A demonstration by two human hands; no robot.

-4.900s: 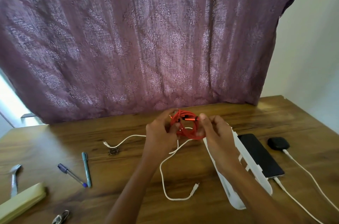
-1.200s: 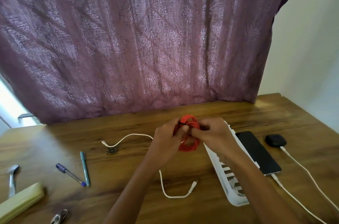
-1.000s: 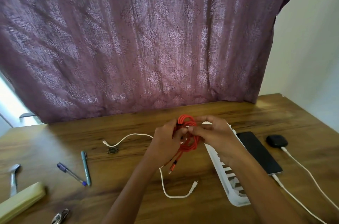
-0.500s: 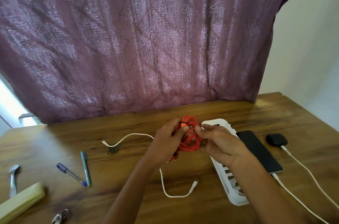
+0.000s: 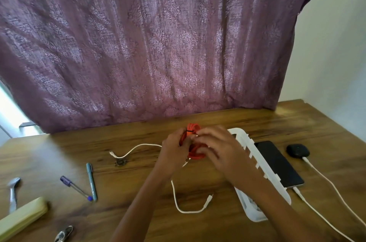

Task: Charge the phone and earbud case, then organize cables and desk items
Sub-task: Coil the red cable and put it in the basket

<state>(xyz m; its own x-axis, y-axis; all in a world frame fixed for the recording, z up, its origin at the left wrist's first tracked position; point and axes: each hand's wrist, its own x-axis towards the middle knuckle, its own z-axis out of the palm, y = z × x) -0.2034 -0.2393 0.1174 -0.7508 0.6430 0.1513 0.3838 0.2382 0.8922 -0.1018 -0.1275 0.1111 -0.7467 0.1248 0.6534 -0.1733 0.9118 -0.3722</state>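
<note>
Orange cable (image 5: 193, 154) coil sits mid-frame, gripped by both the left hand (image 5: 174, 151) and right hand (image 5: 215, 148). Phone (image 5: 277, 162) lies plugged in at right.

The left forearm (image 5: 146, 198) and the right forearm (image 5: 265, 202) are uncovered along all that shows, from the near edge up to the wrists. The left hand (image 5: 174, 150) and the right hand (image 5: 215, 150) are bare too, slender, their fingers smeared by blur so nails and knuckles cannot be made out.
</note>
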